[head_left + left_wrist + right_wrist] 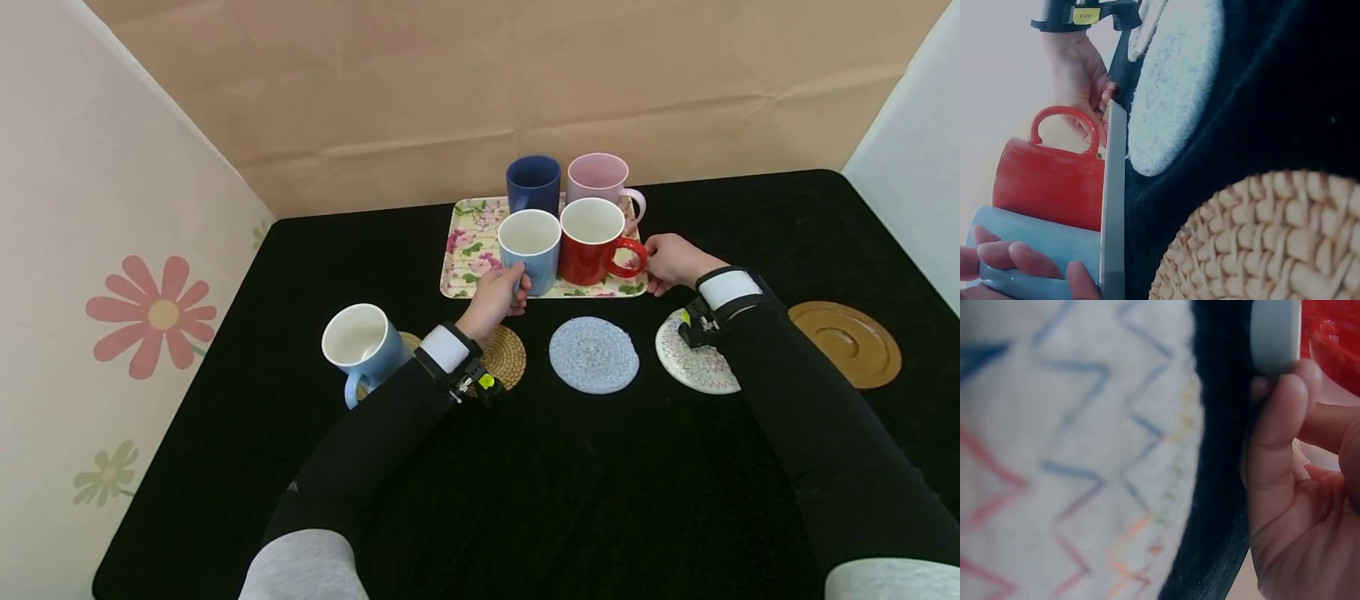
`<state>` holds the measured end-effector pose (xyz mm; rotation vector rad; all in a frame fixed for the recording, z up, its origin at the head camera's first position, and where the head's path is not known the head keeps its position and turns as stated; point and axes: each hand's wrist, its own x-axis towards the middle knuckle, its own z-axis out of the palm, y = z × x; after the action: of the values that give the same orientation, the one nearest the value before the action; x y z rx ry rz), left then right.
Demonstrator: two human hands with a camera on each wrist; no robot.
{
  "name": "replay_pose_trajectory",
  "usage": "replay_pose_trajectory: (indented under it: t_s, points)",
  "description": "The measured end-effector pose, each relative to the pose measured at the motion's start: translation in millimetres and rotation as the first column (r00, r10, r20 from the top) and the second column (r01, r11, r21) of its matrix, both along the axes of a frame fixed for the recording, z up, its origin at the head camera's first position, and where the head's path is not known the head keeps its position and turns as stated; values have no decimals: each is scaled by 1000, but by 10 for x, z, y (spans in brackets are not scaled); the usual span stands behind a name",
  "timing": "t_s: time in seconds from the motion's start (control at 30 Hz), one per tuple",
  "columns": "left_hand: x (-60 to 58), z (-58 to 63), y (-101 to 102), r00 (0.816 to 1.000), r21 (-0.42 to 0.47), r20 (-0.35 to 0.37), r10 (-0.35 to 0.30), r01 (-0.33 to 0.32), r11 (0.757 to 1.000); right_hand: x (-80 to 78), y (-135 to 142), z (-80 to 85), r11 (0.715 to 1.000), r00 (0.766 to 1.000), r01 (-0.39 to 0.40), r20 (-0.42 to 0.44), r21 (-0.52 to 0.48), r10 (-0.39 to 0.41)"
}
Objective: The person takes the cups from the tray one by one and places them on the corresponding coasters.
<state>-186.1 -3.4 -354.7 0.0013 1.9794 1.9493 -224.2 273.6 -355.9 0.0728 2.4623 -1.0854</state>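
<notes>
So, 5 mugs (544, 272), 5 cstrs (594, 355), 1 tray (467, 268)

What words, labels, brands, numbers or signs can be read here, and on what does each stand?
No text can be read.
Yellow rectangular label on the right black wrist device: dark marks, too blurred to read.
Small yellow tag on the left black wrist device: too small to read.
Rectangular floral tray: any fine print is too small to tell.
</notes>
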Motion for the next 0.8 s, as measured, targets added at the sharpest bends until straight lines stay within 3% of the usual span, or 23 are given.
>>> replay_pose_trajectory:
  t_s: [0.2,0.5,0.8]
  points:
    - [16,5,18,1000,-4,-14,-11,11,1000,-5,6,3,1000,1000,-2,-1,4,2]
    - [132,-41,90,985,-105,-164,51,-69,992,-20,-11,8,1000,999,9,35,-7,-9]
    - [266,-16,8,973,-5,-204,106,-109,994,-27,-6,33,999,997,-8,70,-38,11]
